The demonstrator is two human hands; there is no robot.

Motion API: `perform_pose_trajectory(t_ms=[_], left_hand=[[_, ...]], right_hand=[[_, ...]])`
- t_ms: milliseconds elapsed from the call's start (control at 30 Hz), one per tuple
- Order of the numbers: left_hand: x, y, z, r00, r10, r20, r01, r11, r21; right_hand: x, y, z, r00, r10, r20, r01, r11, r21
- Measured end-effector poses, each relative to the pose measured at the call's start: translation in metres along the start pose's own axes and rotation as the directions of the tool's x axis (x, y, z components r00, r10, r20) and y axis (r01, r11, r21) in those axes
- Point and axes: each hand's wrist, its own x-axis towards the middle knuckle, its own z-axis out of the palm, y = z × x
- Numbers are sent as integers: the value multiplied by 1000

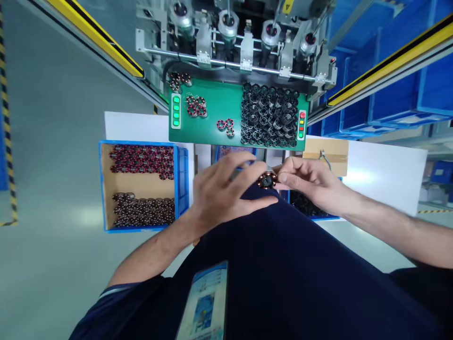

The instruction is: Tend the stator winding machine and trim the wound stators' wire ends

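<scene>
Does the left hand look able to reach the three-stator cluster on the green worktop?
Probably yes: the left hand is close by, nothing visible stands between it and the stator cluster, and the right hand appears to hold the copper-wound stator.

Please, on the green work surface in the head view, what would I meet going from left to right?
Panel with four green squares, group of four wound rings, group of three wound rings, block of dark ring parts, panel with coloured spots.

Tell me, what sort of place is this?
Likely a factory workstation: a machine stands beyond a green worktop with rows of dark rings, and a blue bin holds many more parts.
</scene>
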Motion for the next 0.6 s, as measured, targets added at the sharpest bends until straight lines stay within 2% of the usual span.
perform_pose_trajectory(t_ms=[33,67,100,133,167,233,267,300,333,367,400,433,467,533,600], left_hand=[[1,6,-1,997,80,-5,-80,996,46],[3,11,-4,995,99,6,-99,994,36],[8,15,-7,998,63,26,-62,998,-24],[13,19,-10,997,-4,79,15,991,-134],[18,21,-15,983,-69,170,114,956,-270],[27,24,-25,918,-124,376,307,823,-478],[30,24,-30,894,-124,430,356,779,-516],[31,25,-34,891,-130,435,364,776,-515],[32,25,-36,908,-144,393,337,808,-483],[31,24,-38,936,-150,318,284,857,-431],[31,23,-39,962,-126,241,211,904,-373],[30,22,-38,985,-66,160,115,940,-320],[30,20,-38,996,15,87,9,963,-269],[32,16,-36,981,193,-10,-192,969,-154],[35,14,-37,934,357,-32,-358,933,-34]], right_hand=[[2,-1,1,1000,-24,18,24,1000,-17],[4,-5,1,995,-101,17,102,991,-87],[6,-12,-1,974,-227,20,226,950,-214],[8,-19,-5,927,-373,49,364,860,-358],[10,-28,-11,860,-499,109,485,730,-481],[14,-42,-26,701,-670,245,660,480,-577],[15,-47,-34,659,-700,275,701,440,-562],[16,-51,-41,670,-693,267,706,483,-518],[16,-52,-46,729,-644,232,666,591,-454],[16,-52,-50,814,-544,203,578,729,-367],[17,-50,-51,898,-390,202,433,865,-254],[18,-47,-50,947,-207,244,245,960,-136],[20,-43,-47,948,-53,314,65,997,-30],[23,-36,-38,879,133,458,-200,975,101],[26,-32,-29,817,209,538,-325,937,130]])
